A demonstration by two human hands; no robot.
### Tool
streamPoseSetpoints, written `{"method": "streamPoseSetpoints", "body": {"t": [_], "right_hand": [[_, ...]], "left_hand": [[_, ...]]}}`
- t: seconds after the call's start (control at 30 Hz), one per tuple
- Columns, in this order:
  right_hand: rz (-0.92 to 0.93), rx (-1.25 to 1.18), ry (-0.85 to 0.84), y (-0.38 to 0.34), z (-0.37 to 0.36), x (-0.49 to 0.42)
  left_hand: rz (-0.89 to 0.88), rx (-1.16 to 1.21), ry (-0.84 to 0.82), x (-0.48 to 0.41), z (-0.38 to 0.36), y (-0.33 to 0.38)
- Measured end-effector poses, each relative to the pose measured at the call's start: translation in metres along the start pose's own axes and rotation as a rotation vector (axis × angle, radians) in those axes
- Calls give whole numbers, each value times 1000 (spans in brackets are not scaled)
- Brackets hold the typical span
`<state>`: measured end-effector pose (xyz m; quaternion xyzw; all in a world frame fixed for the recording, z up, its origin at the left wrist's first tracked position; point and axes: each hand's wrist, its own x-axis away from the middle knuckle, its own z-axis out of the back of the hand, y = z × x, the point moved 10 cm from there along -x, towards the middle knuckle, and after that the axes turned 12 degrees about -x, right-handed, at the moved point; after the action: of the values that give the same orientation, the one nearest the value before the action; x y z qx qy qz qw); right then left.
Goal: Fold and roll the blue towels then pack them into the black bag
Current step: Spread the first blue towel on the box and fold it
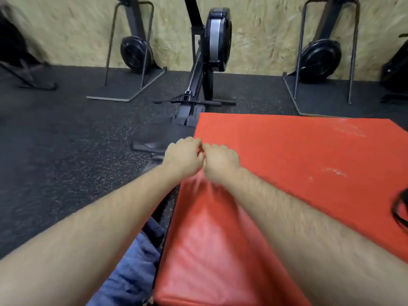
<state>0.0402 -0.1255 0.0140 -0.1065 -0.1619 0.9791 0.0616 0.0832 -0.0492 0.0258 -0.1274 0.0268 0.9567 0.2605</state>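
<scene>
Both my arms reach forward over the near left corner of a red padded block [287, 162]. My left hand [183, 156] and my right hand [220, 161] meet knuckles up with fingers curled under, and their fingertips touch each other. Nothing shows inside either hand. Blue fabric [132, 268] lies low between my left forearm and the block's side; whether it is a towel is unclear. A black strap [400, 206] pokes in at the right edge on the red surface, perhaps part of the black bag. The view is motion-blurred.
Dark speckled rubber floor [66, 151] spreads to the left. A black rowing machine [205, 62] stands straight ahead with its rail running toward me. Two fan machines on metal frames [134, 51] [320, 56] stand against the chipboard wall.
</scene>
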Motion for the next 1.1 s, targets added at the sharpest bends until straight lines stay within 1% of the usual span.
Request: {"method": "streamPoseSetpoints", "body": {"t": [0.03, 0.1, 0.17, 0.27, 0.4, 0.5, 0.6, 0.7, 0.77, 0.83, 0.87, 0.93, 1.03, 1.1], "right_hand": [[23, 3, -42, -17, -7, 14], [77, 1, -65, -51, -13, 35], [107, 2, -80, -82, -22, 50], [111, -9, -114, -116, -34, 58], [136, 10, -154, -152, -68, 61], [135, 2, -219, -171, -102, 59], [132, -1, -313, -183, -147, 55], [124, -3, -400, -194, -190, 49], [133, -6, -455, -203, -219, 50], [143, -28, -536, -212, -248, 56], [148, -40, -580, -216, -263, 60], [145, -73, -621, -221, -284, 66], [112, -165, -572, -223, -293, 64], [115, -201, -561, -222, -293, 62]], "left_hand": [[-7, -15, -19, 23, 4, -9], [0, -23, -3, 58, 12, -32], [50, -34, -17, 87, 16, -58], [118, -9, -38, 107, 22, -92], [174, -20, -71, 131, 4, -142], [219, -5, -145, 146, -28, -183], [244, -20, -283, 168, -75, -219], [232, -55, -517, 190, -125, -251], [184, -79, -697, 206, -155, -266], [126, -91, -806, 219, -177, -274], [120, -80, -798, 220, -181, -277], [136, -24, -704, 213, -184, -282], [117, -10, -566, 202, -174, -278], [117, 8, -535, 200, -169, -274]]}}
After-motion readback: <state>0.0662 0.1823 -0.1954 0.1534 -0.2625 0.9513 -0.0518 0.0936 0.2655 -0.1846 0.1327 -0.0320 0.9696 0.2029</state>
